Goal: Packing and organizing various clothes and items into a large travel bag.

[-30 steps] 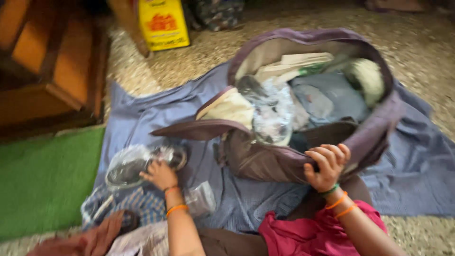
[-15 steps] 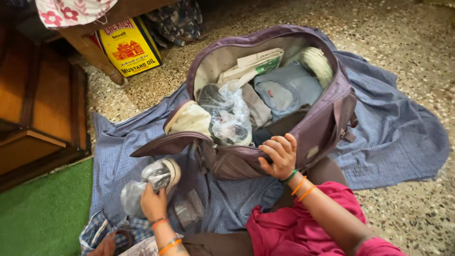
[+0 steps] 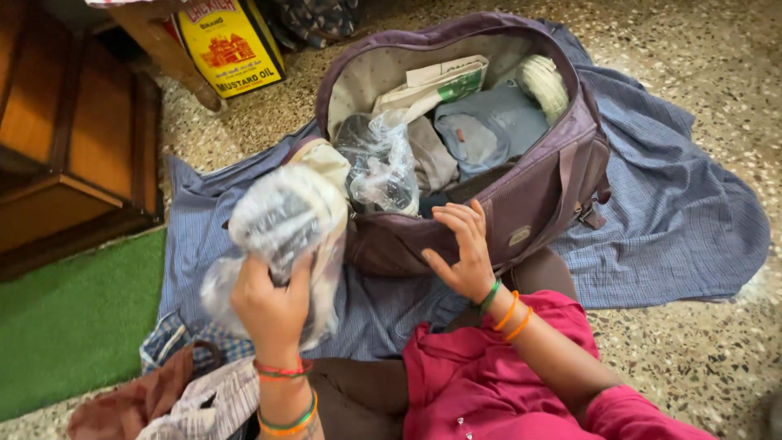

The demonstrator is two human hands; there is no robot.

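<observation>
Nearest the camera, the left hand (image 3: 273, 308) is raised with its grip closed around a shoe wrapped in clear plastic (image 3: 281, 224), held up off the floor just left of the bag. Below it, at the bottom left, lie crumpled clothes (image 3: 175, 399), checked and brownish, beside a green mat (image 3: 73, 326). The right hand (image 3: 460, 248) is over the near rim of the purple bag (image 3: 538, 204), fingers spread and loosely curled, palm toward the rim; its grip has hold of nothing that can be seen. The bag lies open on a blue checked cloth (image 3: 676, 220) spread over the speckled floor (image 3: 717, 73). Inside it are a clear plastic bundle (image 3: 383, 167), a grey-blue folded garment (image 3: 489, 130), papers and a pale rolled item. Farther off stand a yellow tin (image 3: 230, 45) and a wooden cabinet (image 3: 73, 130).
</observation>
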